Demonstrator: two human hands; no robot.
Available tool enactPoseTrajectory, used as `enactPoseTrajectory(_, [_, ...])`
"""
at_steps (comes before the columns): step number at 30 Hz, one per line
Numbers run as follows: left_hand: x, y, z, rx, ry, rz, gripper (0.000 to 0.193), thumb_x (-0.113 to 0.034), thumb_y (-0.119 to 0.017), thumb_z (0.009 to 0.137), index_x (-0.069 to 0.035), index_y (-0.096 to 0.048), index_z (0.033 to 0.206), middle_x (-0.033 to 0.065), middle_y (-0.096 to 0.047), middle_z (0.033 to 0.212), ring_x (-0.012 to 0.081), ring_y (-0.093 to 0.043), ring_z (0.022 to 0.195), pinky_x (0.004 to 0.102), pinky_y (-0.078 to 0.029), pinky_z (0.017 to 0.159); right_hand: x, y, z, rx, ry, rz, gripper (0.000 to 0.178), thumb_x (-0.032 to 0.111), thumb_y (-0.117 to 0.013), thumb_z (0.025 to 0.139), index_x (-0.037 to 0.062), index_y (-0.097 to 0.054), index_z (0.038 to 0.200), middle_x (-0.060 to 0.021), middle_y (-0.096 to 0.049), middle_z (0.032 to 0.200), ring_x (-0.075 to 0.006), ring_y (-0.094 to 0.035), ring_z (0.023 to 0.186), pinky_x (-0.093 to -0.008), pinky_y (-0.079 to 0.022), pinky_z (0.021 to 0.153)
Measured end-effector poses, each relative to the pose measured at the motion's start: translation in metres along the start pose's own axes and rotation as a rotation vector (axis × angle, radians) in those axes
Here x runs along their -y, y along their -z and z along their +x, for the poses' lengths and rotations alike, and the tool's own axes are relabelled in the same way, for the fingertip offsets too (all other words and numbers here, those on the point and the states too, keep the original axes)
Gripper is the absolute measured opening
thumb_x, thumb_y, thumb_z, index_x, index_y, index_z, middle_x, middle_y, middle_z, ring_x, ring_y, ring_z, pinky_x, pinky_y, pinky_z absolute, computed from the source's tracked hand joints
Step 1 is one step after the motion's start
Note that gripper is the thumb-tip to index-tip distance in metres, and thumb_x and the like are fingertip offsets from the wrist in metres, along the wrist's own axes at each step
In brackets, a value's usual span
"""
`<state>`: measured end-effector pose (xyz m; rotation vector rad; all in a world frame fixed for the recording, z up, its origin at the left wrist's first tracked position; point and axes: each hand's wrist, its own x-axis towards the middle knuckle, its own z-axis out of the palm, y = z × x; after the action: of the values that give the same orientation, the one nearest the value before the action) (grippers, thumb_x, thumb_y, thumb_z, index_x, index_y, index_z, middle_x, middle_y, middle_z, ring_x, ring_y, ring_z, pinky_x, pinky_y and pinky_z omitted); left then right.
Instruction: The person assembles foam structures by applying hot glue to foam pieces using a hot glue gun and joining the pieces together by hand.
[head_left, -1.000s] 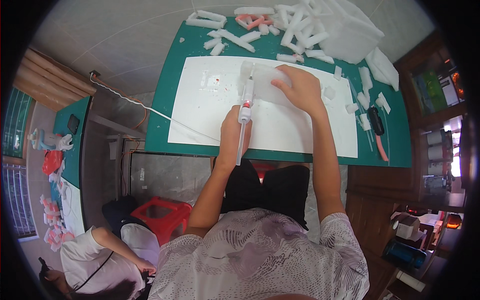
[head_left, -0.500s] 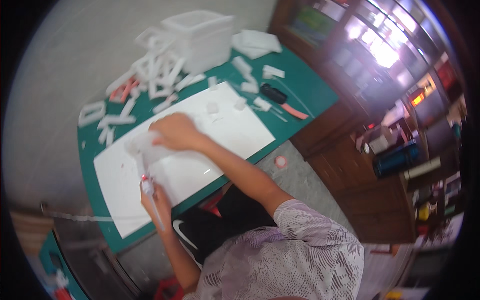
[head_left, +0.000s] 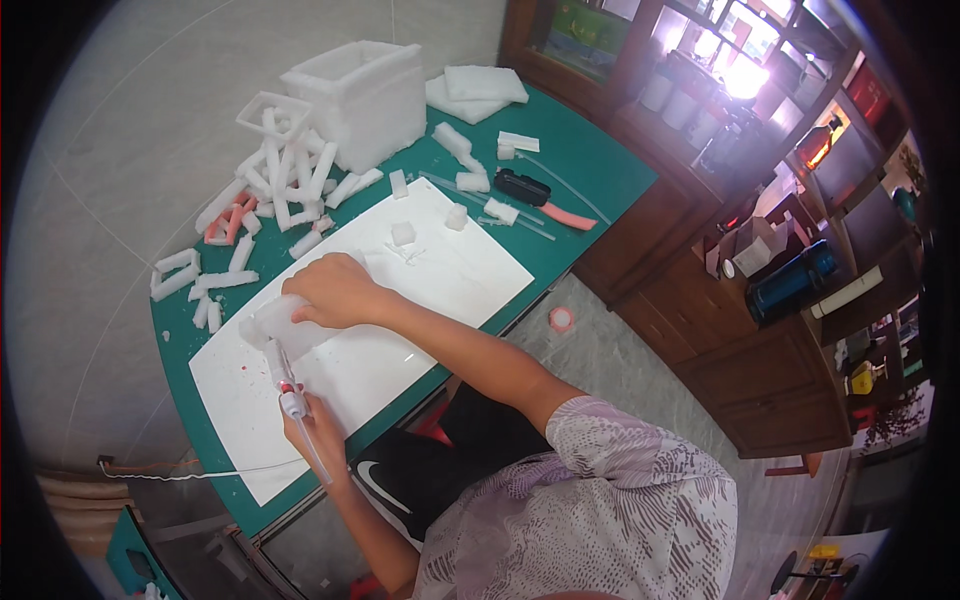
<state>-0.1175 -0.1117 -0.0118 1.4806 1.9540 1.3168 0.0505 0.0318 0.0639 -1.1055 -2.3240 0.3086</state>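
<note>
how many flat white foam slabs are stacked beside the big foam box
2 visible: the upper slab, overlapping the lower slab, right of the foam box; more may be hidden underneath.

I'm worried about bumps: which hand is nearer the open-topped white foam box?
Right. The right hand, on a foam piece, is on the near side of the foam box; the left hand, holding a glue gun, is farther back, by the green table's front edge.

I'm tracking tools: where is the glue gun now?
In the head view, the glue gun is left of centre, in the left hand over the white board, pointing toward the white foam piece.
</note>
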Motion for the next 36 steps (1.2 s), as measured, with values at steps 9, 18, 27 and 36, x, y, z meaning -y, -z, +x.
enactPoseTrajectory(9, [0.0,-0.005,0.001,0.024,-0.083,-0.174,0.022,-0.01,-0.057,0.094,0.006,-0.064,0.107,0.009,-0.061,0.074,0.0145,-0.054,0.066,0.0357,-0.046,0.058,-0.012,0.002,0.001,0.005,-0.005,-0.079,0.042,0.043,-0.072,0.085,0.0115,-0.071,0.113,-0.0129,-0.073,0.106,-0.0341,-0.068,0.1,-0.0455,-0.051,0.085])
enactPoseTrajectory(18, [-0.016,0.007,-0.001,-0.001,0.029,-0.061,0.019,-0.012,-0.056,0.095,0.006,-0.061,0.102,0.0269,-0.064,0.079,0.038,-0.067,0.073,0.041,-0.05,0.067,0.003,0.003,0.003,0.017,-0.002,-0.099,0.042,0.042,-0.068,0.089,0.0105,-0.071,0.116,-0.0115,-0.072,0.113,-0.0313,-0.067,0.105,-0.0397,-0.051,0.089])
enactPoseTrajectory(27, [-0.016,0.003,0.0,-0.006,-0.006,-0.062,0.018,-0.011,-0.056,0.095,0.005,-0.06,0.102,0.0269,-0.063,0.077,0.0391,-0.067,0.072,0.042,-0.05,0.065,-0.005,0.0,0.002,-0.035,0.017,-0.128,0.042,0.042,-0.068,0.089,0.0119,-0.071,0.117,-0.011,-0.073,0.11,-0.0294,-0.068,0.103,-0.0415,-0.051,0.087])
enactPoseTrajectory(36, [-0.014,0.003,0.0,-0.011,0.017,-0.093,0.014,-0.009,-0.056,0.095,0.005,-0.058,0.098,0.0233,-0.059,0.071,0.0314,-0.061,0.063,0.0395,-0.048,0.062,-0.001,0.003,0.005,0.023,-0.033,-0.136,0.041,0.044,-0.067,0.089,0.0142,-0.071,0.118,-0.009,-0.074,0.111,-0.0286,-0.068,0.104,-0.0411,-0.051,0.087])
